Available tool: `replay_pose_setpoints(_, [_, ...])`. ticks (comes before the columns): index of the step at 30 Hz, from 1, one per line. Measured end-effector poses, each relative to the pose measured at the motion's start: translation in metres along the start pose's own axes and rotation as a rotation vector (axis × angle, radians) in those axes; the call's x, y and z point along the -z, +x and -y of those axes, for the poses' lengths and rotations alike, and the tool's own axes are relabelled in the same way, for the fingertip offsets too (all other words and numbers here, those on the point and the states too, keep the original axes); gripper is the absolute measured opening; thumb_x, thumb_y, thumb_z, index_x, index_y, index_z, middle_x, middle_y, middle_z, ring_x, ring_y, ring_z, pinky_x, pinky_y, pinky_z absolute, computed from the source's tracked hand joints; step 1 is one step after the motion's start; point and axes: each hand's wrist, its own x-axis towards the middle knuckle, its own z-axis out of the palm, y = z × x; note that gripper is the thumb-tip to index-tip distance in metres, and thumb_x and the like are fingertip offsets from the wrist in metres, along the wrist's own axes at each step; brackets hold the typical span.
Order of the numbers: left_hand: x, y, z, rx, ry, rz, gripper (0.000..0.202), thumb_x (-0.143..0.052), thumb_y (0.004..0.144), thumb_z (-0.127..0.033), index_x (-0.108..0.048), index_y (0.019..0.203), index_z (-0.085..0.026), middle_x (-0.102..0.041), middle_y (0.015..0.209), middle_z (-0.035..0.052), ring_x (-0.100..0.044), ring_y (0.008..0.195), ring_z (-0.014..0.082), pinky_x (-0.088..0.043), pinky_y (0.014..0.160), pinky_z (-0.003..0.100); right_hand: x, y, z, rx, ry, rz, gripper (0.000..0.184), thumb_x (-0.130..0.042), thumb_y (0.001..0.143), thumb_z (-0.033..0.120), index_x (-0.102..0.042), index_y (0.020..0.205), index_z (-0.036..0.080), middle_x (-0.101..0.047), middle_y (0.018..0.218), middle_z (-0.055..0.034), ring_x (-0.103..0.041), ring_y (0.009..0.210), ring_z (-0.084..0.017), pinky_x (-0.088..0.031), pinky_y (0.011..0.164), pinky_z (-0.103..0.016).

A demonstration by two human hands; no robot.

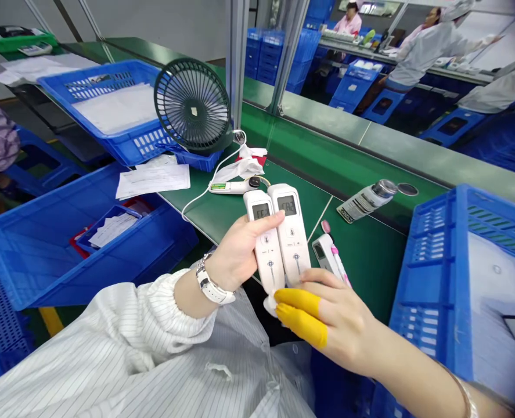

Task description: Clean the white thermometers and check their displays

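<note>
My left hand (236, 251) is closed around two white handheld thermometers, side by side, with the thumb across their fronts. The left thermometer (266, 249) and the right thermometer (292, 241) both have lit grey screens with dark digits facing me. My right hand (342, 316) wears yellow finger covers on two fingers. It is closed at the thermometers' lower ends, where a bit of white, cloth-like material (271, 304) shows at its fingertips; the thumb is hidden. Beyond it, another white thermometer (326, 253) lies on the green table, beside a pink-and-white pen-like item (339, 264).
Behind my hands lie an opened thermometer (231, 187) with green batteries, a white cable (205, 194) and crumpled cloths (242, 168). A black fan (191, 125) stands at the back. An open-lidded bottle (366, 200) is right. Blue crates (455, 278) flank me; people work beyond the glass.
</note>
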Motion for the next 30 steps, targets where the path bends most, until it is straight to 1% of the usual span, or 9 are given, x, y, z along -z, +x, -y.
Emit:
replay_pose_setpoints(3, [0.011, 0.006, -0.012, -0.066, -0.02, -0.017, 0.015, -0.063, 0.077, -0.014, -0.064, 0.092, -0.012, -0.069, 0.084, 0.0047, -0.066, 0.076, 0.0161, -0.052, 0.078, 0.033, -0.001, -0.002, -0.008, -0.025, 0.015, 0.049, 0.016, -0.048, 0.086, 0.007, -0.059, 0.091, 0.016, -0.068, 0.084, -0.0029, -0.061, 0.07, -0.013, -0.047, 0.082, -0.034])
replay_pose_setpoints(7, [0.023, 0.007, -0.022, -0.1, -0.021, -0.038, 0.02, -0.065, 0.076, -0.014, -0.063, 0.096, -0.012, -0.069, 0.089, 0.0058, -0.066, 0.081, 0.0167, -0.052, 0.082, 0.033, 0.003, -0.009, -0.027, -0.135, -0.049, 0.02, 0.016, -0.054, 0.082, 0.007, -0.057, 0.094, 0.017, -0.067, 0.085, -0.0037, -0.061, 0.074, -0.014, -0.048, 0.081, -0.035])
replay_pose_setpoints(11, [0.025, 0.005, -0.024, -0.075, -0.003, -0.047, 0.021, -0.064, 0.077, -0.015, -0.063, 0.097, -0.012, -0.069, 0.092, 0.0073, -0.066, 0.083, 0.0186, -0.052, 0.081, 0.035, 0.006, -0.015, -0.04, -0.297, -0.202, -0.049, 0.016, -0.054, 0.083, 0.011, -0.057, 0.096, 0.019, -0.066, 0.083, -0.0048, -0.06, 0.076, -0.018, -0.051, 0.074, -0.036])
replay_pose_setpoints(14, [0.023, 0.003, -0.022, -0.035, -0.012, -0.039, 0.021, -0.063, 0.078, -0.015, -0.063, 0.099, -0.011, -0.069, 0.091, 0.0077, -0.066, 0.083, 0.0191, -0.052, 0.081, 0.035, 0.001, -0.017, -0.042, -0.444, -0.229, -0.08, 0.022, -0.054, 0.084, 0.018, -0.057, 0.106, 0.02, -0.064, 0.093, -0.0086, -0.06, 0.086, -0.023, -0.05, 0.077, -0.043])
replay_pose_setpoints(16, [0.022, 0.003, -0.02, -0.002, -0.016, -0.016, 0.021, -0.062, 0.079, -0.016, -0.062, 0.099, -0.01, -0.068, 0.093, 0.0093, -0.066, 0.084, 0.0198, -0.052, 0.082, 0.036, -0.002, -0.015, -0.04, -0.577, -0.061, -0.065, 0.029, -0.053, 0.086, 0.024, -0.053, 0.114, 0.02, -0.064, 0.101, -0.0097, -0.06, 0.092, -0.023, -0.05, 0.081, -0.045])
replay_pose_setpoints(19, [0.021, 0.002, -0.017, 0.073, -0.038, 0.022, 0.021, -0.06, 0.08, -0.019, -0.062, 0.099, -0.009, -0.068, 0.093, 0.0113, -0.066, 0.085, 0.0211, -0.051, 0.083, 0.037, -0.006, -0.009, -0.033, -0.754, 0.42, -0.022, 0.034, -0.046, 0.09, 0.031, -0.047, 0.123, 0.02, -0.066, 0.1, -0.0076, -0.063, 0.088, -0.019, -0.053, 0.079, -0.038])
replay_pose_setpoints(22, [0.019, 0.002, -0.014, 0.142, -0.068, 0.046, 0.022, -0.057, 0.082, -0.02, -0.062, 0.1, -0.008, -0.068, 0.093, 0.0121, -0.065, 0.085, 0.0225, -0.051, 0.083, 0.04, -0.009, -0.004, -0.026, -0.81, 0.793, -0.059, 0.036, -0.042, 0.092, 0.035, -0.046, 0.126, 0.022, -0.067, 0.1, -0.006, -0.063, 0.089, -0.018, -0.054, 0.078, -0.033])
replay_pose_setpoints(25, [0.016, 0.002, -0.011, 0.167, -0.071, 0.042, 0.023, -0.056, 0.083, -0.02, -0.061, 0.101, -0.008, -0.068, 0.092, 0.0123, -0.066, 0.085, 0.0227, -0.051, 0.081, 0.039, -0.012, -0.007, -0.023, -0.843, 0.958, -0.107, 0.032, -0.04, 0.093, 0.035, -0.052, 0.121, 0.024, -0.066, 0.1, -0.004, -0.062, 0.09, -0.017, -0.053, 0.078, -0.031])
replay_pose_setpoints(30, [0.011, 0.002, -0.007, 0.15, -0.03, 0.027, 0.025, -0.058, 0.081, -0.019, -0.061, 0.103, -0.009, -0.067, 0.093, 0.0118, -0.065, 0.085, 0.0225, -0.051, 0.082, 0.038, -0.02, -0.014, -0.03, -0.871, 1.066, -0.101, 0.027, -0.044, 0.091, 0.038, -0.061, 0.095, 0.017, -0.065, 0.09, -0.004, -0.061, 0.079, -0.016, -0.053, 0.069, -0.027])
